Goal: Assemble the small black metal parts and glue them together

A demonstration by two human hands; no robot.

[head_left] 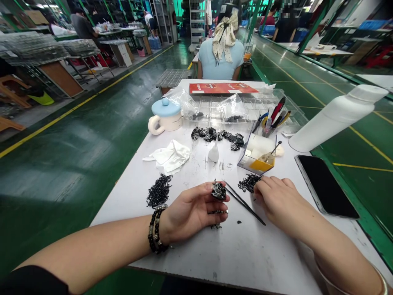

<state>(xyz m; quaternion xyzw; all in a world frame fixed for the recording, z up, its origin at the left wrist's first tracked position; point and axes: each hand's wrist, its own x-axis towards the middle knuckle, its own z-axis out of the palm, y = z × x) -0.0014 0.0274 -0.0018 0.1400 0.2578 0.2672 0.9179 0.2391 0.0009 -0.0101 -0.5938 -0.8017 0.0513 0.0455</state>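
My left hand (192, 211) pinches a small black part with silver metal pieces (218, 191) between thumb and fingers, above the table. Similar parts show partly below its fingers. My right hand (278, 200) is closed, its fingertips down at the edge of a pile of small black curved pieces (248, 182); what they grip is hidden. Between the hands lie black tweezers (245, 203). A second pile of black curved pieces (159, 191) sits beyond my left wrist. Farther back, several black-and-silver parts (208, 134) lie in a row behind a white squeeze bottle (213, 153).
A white cloth (172, 157) and a lidded mug (167, 116) stand at the left. On the right are a clear pen holder (257, 157), a phone (327, 185) and a tilted-looking white bottle (334, 119). Clear trays (258, 107) with plastic bags lie behind. A person (221, 57) sits ahead.
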